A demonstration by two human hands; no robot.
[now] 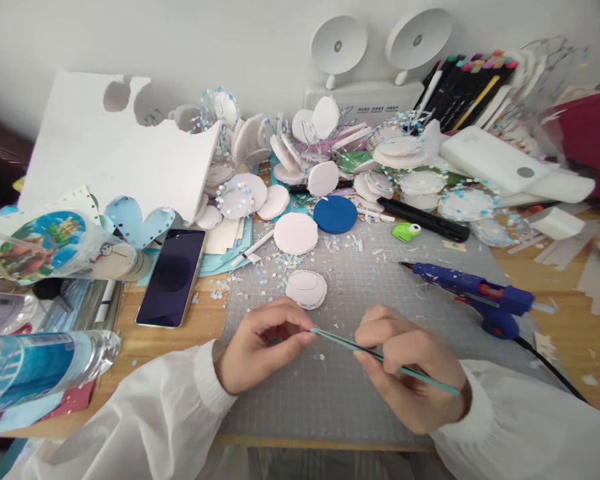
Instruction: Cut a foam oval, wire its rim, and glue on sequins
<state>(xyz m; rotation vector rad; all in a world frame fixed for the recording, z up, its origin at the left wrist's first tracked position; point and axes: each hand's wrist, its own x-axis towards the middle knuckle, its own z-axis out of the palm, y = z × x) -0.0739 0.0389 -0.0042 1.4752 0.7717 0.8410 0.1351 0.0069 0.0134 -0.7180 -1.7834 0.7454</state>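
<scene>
My right hand (415, 367) is closed around teal tweezers (345, 342), which slant left and slightly upward over the grey cutting mat (325, 400). At their tip, the thumb and forefinger of my left hand (267, 340) are pinched together; what lies between them is too small to make out. Just beyond my left fingertips lies a white foam disc (306, 289) with a curved line on its face. Another white disc (296, 233) and a blue round lid (335, 214) are farther back. A tiny star (322, 357) rests on the mat below the tweezers.
A blue glue gun (473, 287) lies on the right, its cord running off the mat. On the left are a phone (171, 277), a drink cup (70, 247) and a bottle (45, 367). Foam discs, a green punch (406, 231) and a black cutter (425, 219) crowd the back.
</scene>
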